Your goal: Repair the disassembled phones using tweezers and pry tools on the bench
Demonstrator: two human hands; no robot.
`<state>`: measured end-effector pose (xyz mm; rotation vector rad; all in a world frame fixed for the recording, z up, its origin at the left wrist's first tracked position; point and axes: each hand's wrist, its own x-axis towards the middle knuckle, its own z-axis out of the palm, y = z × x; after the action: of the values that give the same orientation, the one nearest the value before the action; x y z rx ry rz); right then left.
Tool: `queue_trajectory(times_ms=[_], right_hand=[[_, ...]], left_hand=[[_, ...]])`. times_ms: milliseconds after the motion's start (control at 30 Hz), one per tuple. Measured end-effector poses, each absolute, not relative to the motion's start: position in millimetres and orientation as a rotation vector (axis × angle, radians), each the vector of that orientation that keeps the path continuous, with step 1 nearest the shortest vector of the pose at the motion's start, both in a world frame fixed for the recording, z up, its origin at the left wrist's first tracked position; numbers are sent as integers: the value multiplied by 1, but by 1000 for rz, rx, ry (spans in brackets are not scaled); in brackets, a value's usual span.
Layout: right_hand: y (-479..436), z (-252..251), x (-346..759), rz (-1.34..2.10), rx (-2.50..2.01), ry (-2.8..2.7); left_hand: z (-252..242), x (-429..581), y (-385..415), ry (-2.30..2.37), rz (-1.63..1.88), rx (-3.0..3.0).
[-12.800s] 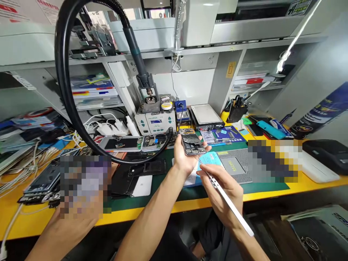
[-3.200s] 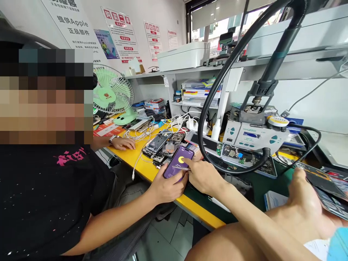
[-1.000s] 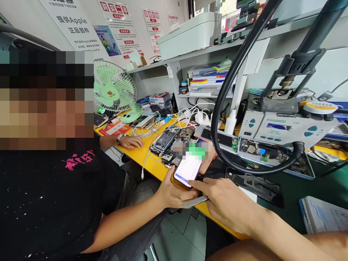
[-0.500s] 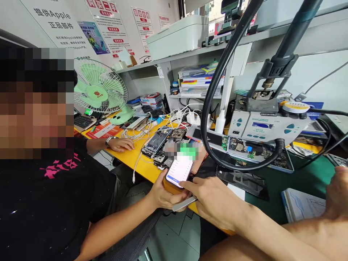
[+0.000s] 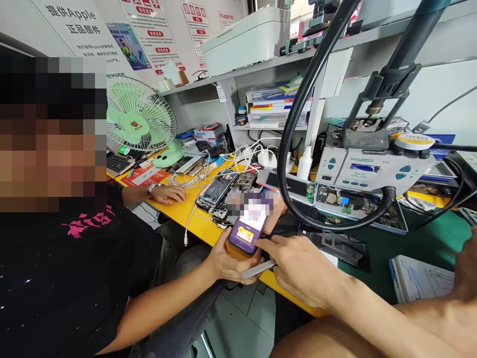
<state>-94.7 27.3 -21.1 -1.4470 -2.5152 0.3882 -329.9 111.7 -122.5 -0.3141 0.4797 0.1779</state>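
My left hand [image 5: 298, 263] reaches in from the lower right. Its index finger stretches to the lower right edge of a phone [image 5: 247, 230], while the other fingers curl around a slim flat metal tool [image 5: 258, 270] that sticks out to the left. The phone rests in the hand [image 5: 231, 263] of a co-worker in a black shirt, screen up, with a purple page and a yellow panel. Whether my fingertip touches the glass is hard to make out. Only part of my right hand [image 5: 466, 268] shows at the right edge, its fingers mostly hidden.
Phone parts [image 5: 219, 189] and white cables [image 5: 194, 176] crowd the yellow desk behind the phone. A thick black hose [image 5: 285, 129] loops down from a soldering station [image 5: 376, 169]. A parts tray [image 5: 359, 209] and booklets [image 5: 421, 278] lie on the green mat. A fan [image 5: 141, 117] stands at left.
The phone's screen has gone from a white list with a blue button to a purple page. My index fingertip has moved slightly up and right, off the button. The view has shifted slightly.
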Motion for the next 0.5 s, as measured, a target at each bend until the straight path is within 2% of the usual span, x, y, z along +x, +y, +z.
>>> queue_trajectory(times_ms=[167, 300, 500], right_hand=[[39, -19, -93, 262, -1769, -2337], [55, -13, -90, 307, -2012, -2188], [75, -10, -92, 276, -1886, -2221]], left_hand=[[-120, -329, 110, 432, 136, -360], [-120, -328, 111, 396, 142, -370], [-126, -331, 111, 419, 122, -399]])
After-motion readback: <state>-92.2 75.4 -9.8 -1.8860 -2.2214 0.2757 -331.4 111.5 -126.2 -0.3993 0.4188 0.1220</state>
